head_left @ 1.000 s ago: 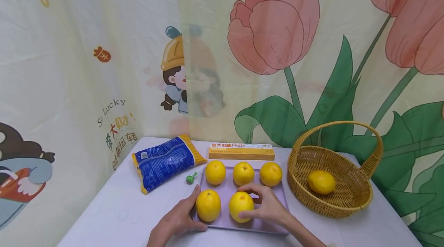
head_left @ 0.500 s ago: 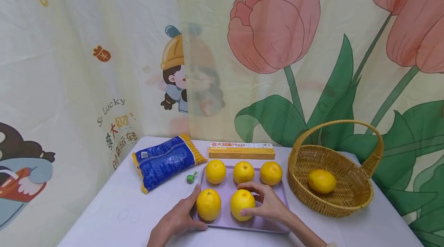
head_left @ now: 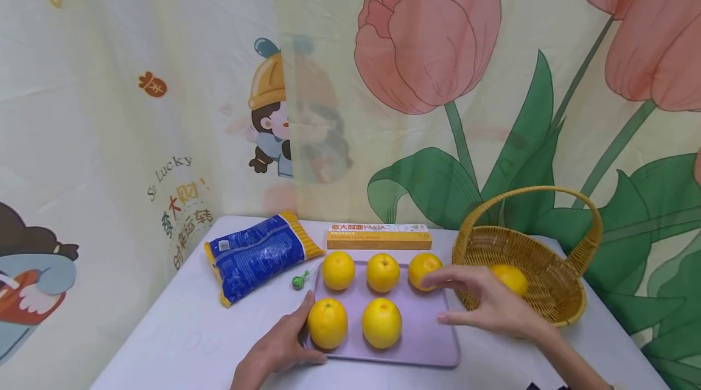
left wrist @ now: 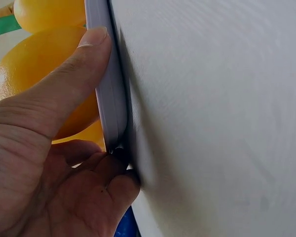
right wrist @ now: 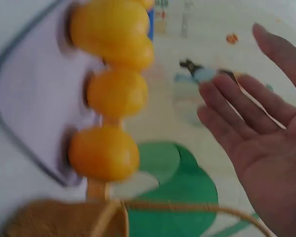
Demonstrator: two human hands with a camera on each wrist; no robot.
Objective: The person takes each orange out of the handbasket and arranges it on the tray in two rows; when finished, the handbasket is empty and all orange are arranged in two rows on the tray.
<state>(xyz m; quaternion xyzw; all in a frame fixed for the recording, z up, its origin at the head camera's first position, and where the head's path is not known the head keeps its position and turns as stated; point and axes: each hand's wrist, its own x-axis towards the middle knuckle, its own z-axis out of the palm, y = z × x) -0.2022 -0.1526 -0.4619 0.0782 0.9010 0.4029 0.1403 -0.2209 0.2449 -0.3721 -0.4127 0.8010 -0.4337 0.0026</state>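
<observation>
A lilac tray (head_left: pixel 421 341) carries two rows of yellow-orange oranges, three behind and two in front. My left hand (head_left: pixel 285 341) holds the tray's front left corner, beside the front left orange (head_left: pixel 327 324). In the left wrist view its thumb (left wrist: pixel 74 79) lies along the tray rim and the other fingers curl at the corner. My right hand (head_left: pixel 487 302) hovers above the tray's right edge, fingers apart and palm bare in the right wrist view. The front right orange (head_left: pixel 382 323) stands free of both hands. Another orange (head_left: pixel 512 279) sits in the wicker basket (head_left: pixel 572 299), partly hidden by the right hand.
A blue and yellow packet (head_left: pixel 263 254) lies at the back left, with a green-wrapped lollipop (head_left: pixel 298 282) near it. Behind the tray is a pasta box (head_left: pixel 379 241). The basket's tall handle (head_left: pixel 594 232) arches up at the right. Printed curtains hang behind the table.
My right hand has let go of the front right orange and moved right, toward the basket. The orange shifted slightly right on the tray beforehand. My left hand stays at the tray corner.
</observation>
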